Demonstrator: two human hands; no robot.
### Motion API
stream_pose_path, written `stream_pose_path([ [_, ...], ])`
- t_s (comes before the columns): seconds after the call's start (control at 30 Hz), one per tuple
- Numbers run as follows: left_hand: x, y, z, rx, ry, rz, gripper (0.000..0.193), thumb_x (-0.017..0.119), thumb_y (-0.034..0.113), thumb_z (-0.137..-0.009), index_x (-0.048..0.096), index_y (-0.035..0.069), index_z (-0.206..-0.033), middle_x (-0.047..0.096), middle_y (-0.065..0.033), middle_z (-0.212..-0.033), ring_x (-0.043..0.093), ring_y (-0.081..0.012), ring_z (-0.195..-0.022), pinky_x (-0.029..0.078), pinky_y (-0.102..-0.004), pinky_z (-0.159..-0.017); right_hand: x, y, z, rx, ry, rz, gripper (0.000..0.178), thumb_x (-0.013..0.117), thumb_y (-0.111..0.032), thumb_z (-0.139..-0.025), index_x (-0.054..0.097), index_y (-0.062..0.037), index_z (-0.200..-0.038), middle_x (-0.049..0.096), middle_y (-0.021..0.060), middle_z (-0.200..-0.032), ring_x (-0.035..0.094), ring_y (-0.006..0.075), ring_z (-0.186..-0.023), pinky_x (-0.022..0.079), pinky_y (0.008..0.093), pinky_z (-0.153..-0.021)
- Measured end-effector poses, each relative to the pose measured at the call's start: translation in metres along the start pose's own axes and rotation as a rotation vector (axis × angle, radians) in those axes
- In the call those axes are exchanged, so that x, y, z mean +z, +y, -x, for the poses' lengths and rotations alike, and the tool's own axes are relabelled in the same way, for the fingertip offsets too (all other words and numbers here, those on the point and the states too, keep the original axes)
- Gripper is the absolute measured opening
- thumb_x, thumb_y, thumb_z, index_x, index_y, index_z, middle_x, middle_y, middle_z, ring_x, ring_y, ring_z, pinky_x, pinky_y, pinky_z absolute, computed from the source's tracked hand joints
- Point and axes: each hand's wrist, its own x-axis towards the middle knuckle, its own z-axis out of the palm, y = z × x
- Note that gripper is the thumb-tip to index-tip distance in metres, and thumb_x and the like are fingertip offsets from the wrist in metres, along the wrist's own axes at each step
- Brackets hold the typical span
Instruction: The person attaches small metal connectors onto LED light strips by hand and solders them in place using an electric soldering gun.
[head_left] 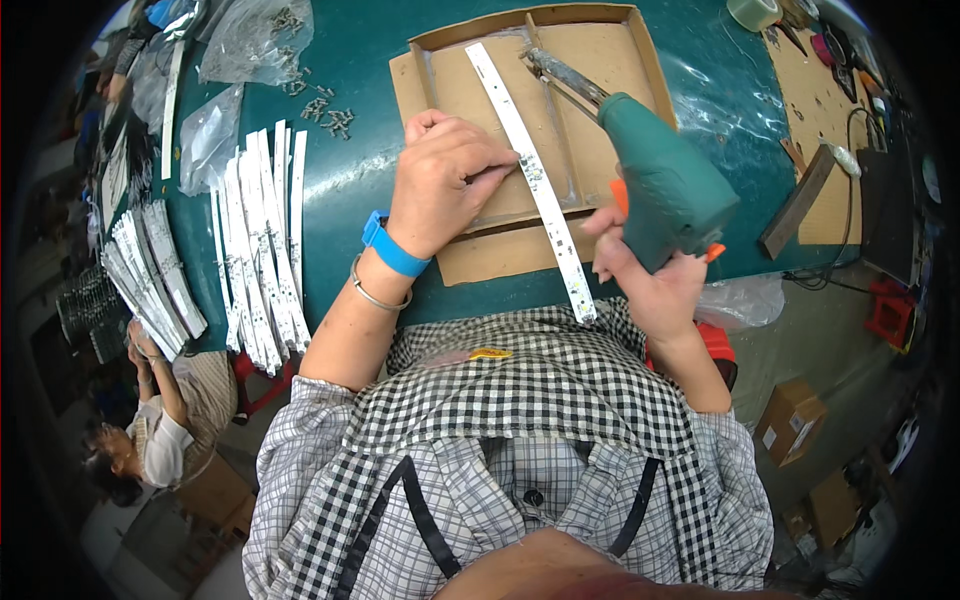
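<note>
My right hand (655, 285) grasps a green pistol-grip tool (668, 180); my left hand (445, 180) pinches, on what I cannot tell, at 1 white circuit strip (551, 218) lying across the cardboard tray (455, 85).

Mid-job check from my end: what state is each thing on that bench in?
Left hand: thumb and index finger together at the strip's edge.
Right hand: closed around the tool's handle.
Green gun-shaped tool: held, tip over the tray, off the strip; whether powered, unclear.
White strip: slanted across the tray, near end past its rim.
Cardboard tray: open-topped, divided.
Spare strips: loosely piled.
</note>
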Motion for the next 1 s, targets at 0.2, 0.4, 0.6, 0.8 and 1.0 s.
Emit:
stream_pose_path([
  [0.2,0.002,-0.002,0.004,-0.026,0.011,0.018,0.014,0.076,0.0,-0.065,0.07,0.008,-0.074,0.068,-0.0016,-0.074,0.063,-0.0153,-0.07,0.042,-0.0307,-0.082,-0.023,-0.027,0.015,0.186,0.023,-0.114,0.052,0.065,-0.008,-0.081,0.042,0.0122,-0.123,0.055,0.021,-0.11,0.056,0.0165,-0.059,0.048,0.0259,-0.047],
  [0.4,0.002,-0.004,0.006,-0.038,0.032,0.021,0.013,0.075,-0.001,-0.066,0.07,0.008,-0.073,0.069,-0.0009,-0.073,0.063,-0.0148,-0.069,0.042,-0.0314,-0.084,-0.041,-0.027,0.028,0.176,-0.06,-0.136,0.051,0.066,-0.001,-0.082,0.041,0.0077,-0.126,0.052,0.0209,-0.115,0.058,0.0164,-0.069,0.051,0.0252,-0.048],
  [0.6,0.003,-0.004,0.007,-0.041,0.036,0.027,0.012,0.075,-0.001,-0.066,0.07,0.007,-0.073,0.069,-0.0009,-0.074,0.063,-0.0145,-0.069,0.042,-0.0318,-0.085,-0.046,-0.031,0.03,0.297,-0.062,-0.041,0.048,0.07,-0.012,-0.081,0.044,0.0094,-0.115,0.054,0.0164,-0.092,0.057,0.0164,-0.061,0.049,0.0248,-0.045],
  [0.8,0.004,-0.003,0.007,-0.039,0.038,0.015,0.012,0.075,0.0,-0.066,0.07,0.007,-0.074,0.069,-0.0012,-0.074,0.063,-0.0147,-0.068,0.043,-0.0316,-0.085,-0.047,-0.032,0.028,0.341,-0.072,-0.035,0.045,0.07,-0.013,-0.08,0.045,0.0077,-0.112,0.055,0.0147,-0.079,0.056,0.016,-0.057,0.048,0.0247,-0.046],
  [1.0,0.004,-0.003,0.007,-0.042,0.032,0.011,0.012,0.075,0.0,-0.066,0.07,0.007,-0.074,0.069,-0.0013,-0.074,0.063,-0.0146,-0.068,0.043,-0.0318,-0.085,-0.045,-0.037,0.023,0.348,-0.08,-0.004,0.042,0.069,-0.013,-0.08,0.046,0.0072,-0.109,0.056,0.0138,-0.076,0.056,0.0164,-0.056,0.047,0.0248,-0.046],
])
